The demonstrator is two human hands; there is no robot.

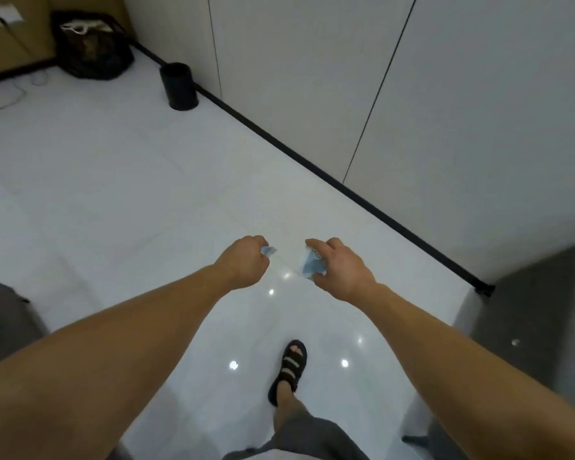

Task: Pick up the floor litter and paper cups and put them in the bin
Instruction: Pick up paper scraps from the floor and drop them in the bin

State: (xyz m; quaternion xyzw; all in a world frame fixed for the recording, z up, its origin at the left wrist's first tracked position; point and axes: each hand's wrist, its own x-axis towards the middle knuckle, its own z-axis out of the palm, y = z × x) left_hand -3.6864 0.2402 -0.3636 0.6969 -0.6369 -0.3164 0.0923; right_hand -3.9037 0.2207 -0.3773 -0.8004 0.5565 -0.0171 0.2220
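Being held out ahead, seemingly ready for dropping, a blue-and-white scrap (269,250) was pinched in the curled left hand (246,260) and a crumpled paper cup (309,264) was clasped by the right hand (344,268), both well short of the black bin (179,86).

No legible text, brand, number or sign found, blue printing on the paper cup (310,264) (blurred) cannot be read.

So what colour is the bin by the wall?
Black all over. The bin shows in the head view, towards the upper left.
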